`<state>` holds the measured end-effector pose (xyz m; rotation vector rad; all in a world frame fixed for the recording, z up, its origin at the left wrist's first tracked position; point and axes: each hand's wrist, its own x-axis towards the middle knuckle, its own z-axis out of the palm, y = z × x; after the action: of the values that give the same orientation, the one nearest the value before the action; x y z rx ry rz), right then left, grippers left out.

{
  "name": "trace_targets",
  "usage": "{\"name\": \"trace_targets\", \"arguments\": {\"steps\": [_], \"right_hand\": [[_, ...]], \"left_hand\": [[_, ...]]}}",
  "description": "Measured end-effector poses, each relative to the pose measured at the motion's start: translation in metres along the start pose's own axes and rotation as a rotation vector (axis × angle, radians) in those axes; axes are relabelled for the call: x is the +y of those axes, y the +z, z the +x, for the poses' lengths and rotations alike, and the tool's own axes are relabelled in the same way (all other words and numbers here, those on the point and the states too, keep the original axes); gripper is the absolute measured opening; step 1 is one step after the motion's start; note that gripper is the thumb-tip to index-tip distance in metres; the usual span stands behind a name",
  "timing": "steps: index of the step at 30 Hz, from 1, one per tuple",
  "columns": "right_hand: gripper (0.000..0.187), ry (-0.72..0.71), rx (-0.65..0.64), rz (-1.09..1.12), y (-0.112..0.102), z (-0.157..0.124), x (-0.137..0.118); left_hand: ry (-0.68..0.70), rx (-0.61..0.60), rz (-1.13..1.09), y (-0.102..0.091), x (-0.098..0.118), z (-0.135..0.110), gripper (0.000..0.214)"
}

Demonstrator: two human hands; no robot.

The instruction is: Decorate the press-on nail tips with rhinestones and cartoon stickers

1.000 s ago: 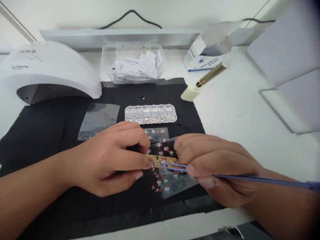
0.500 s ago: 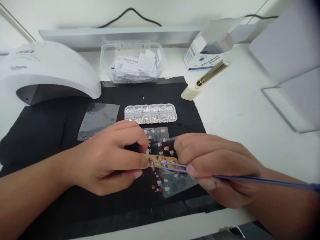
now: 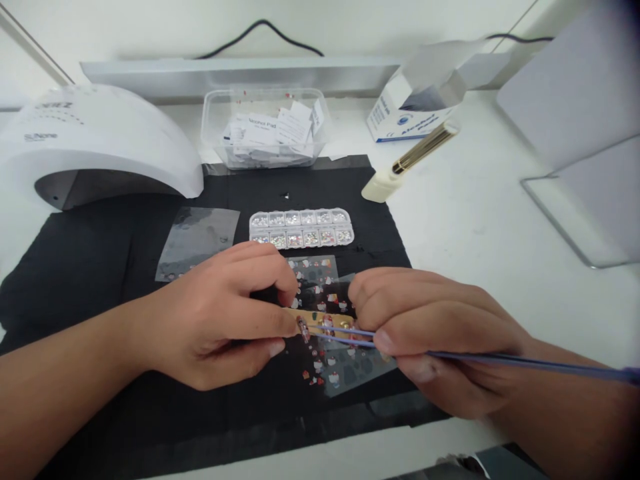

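My left hand (image 3: pixel 223 313) is closed in a pinch on a thin gold strip (image 3: pixel 320 321) that carries small decorated nail tips, held just above a black mat (image 3: pixel 100 267). My right hand (image 3: pixel 430 327) is closed on blue tweezers (image 3: pixel 500 359), whose tips (image 3: pixel 325 333) meet the strip beside a nail tip. Under both hands lie clear sticker sheets (image 3: pixel 345 370) with small colourful stickers. Another clear sheet (image 3: pixel 197 240) lies to the left.
A clear rhinestone box (image 3: pixel 301 227) lies behind the hands. A white nail lamp (image 3: pixel 95 143) stands at the back left. A clear tub of alcohol pads (image 3: pixel 265 127), an open white box (image 3: pixel 415 107) and a gold-handled tool (image 3: pixel 407 163) stand behind.
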<state>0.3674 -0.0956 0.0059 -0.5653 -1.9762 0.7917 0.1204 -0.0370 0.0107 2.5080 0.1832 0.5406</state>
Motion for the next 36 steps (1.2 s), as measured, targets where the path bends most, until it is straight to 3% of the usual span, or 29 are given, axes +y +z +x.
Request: {"name": "trace_targets", "arguments": {"steps": [4, 10, 17, 29, 36], "right_hand": [[0.017, -0.025, -0.055, 0.088, -0.001, 0.0, 0.003], [0.018, 0.085, 0.274, 0.373, 0.007, -0.002, 0.013], [0.012, 0.141, 0.418, 0.414, 0.011, 0.002, 0.017], [0.011, 0.217, 0.527, 0.405, 0.013, 0.002, 0.02], [0.011, 0.213, 0.51, 0.396, 0.012, 0.002, 0.02]], "left_hand": [[0.001, -0.006, -0.006, 0.0, -0.001, 0.0, 0.015], [0.003, -0.039, -0.008, -0.001, 0.002, 0.001, 0.016], [0.007, -0.024, 0.047, 0.002, 0.002, 0.001, 0.022], [0.005, -0.055, 0.065, 0.0, 0.003, 0.001, 0.02], [0.0, -0.062, 0.064, 0.001, 0.002, 0.002, 0.02]]}}
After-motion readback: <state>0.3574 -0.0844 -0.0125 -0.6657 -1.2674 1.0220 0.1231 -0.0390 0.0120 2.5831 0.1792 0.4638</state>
